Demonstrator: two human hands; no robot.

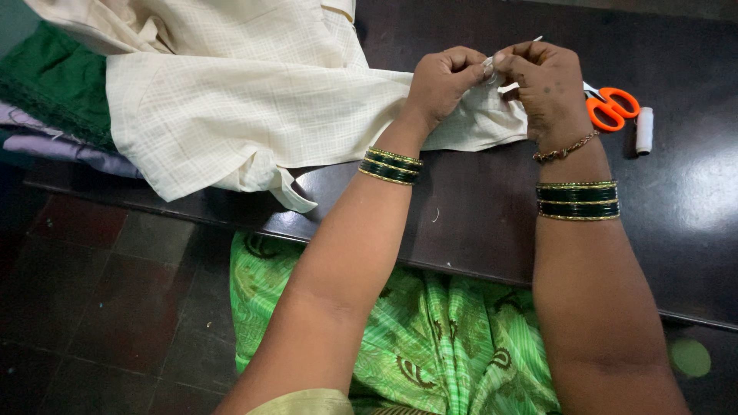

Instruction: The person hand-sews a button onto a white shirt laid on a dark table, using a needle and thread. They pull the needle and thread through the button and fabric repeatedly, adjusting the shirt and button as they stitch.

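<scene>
Over our green patterned lap cloth [430,338], cut off at bottom, left hand [442,81] and right hand [542,81] pinch the cream fabric [254,107] edge, upper centre, fingertips clenched; anything pinched between them is too small to make out.

Cream checked cloth [254,107], orange-handled scissors [613,107], white thread spool [644,130], dark table [477,207].

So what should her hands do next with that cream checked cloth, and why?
Probably pull the white thread gently through: both the left hand and right hand pinch the cream checked cloth at one spot, and the orange-handled scissors lie untouched nearby.
</scene>
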